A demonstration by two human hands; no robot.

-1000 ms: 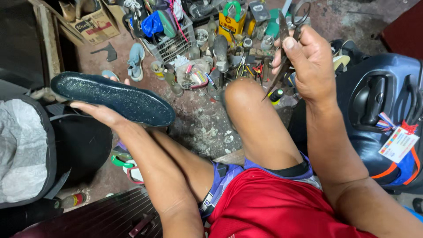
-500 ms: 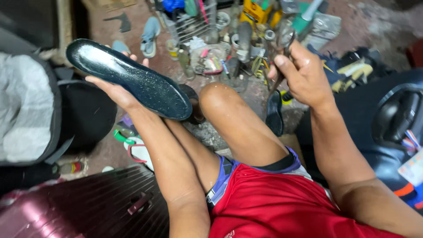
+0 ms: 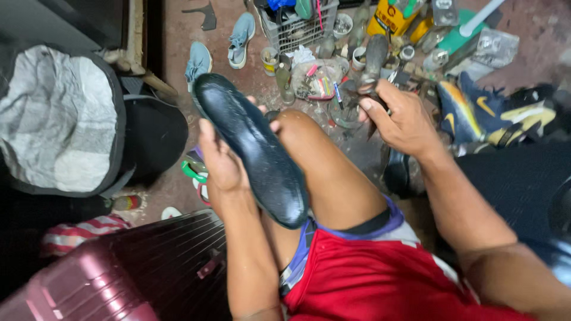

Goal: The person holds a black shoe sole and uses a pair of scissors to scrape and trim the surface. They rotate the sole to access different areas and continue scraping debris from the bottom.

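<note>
My left hand grips a long dark shoe sole from underneath, its glossy face turned up and its length running from upper left down to my lap. The sole rests against my bent knee. My right hand is closed around a dark metal tool, likely scissors; only its handle end shows above the fingers. The right hand hovers just right of the knee, above the cluttered floor, a short way from the sole.
The floor ahead is crowded with a wire basket, bottles, small tins and a yellow container. Blue slippers lie at upper left, sports shoes at right. A maroon suitcase and a dark bag stand at left.
My left hand has swung the sole from pointing left to lying lengthwise toward my lap. My right hand has come down and in toward the knee with the tool.
</note>
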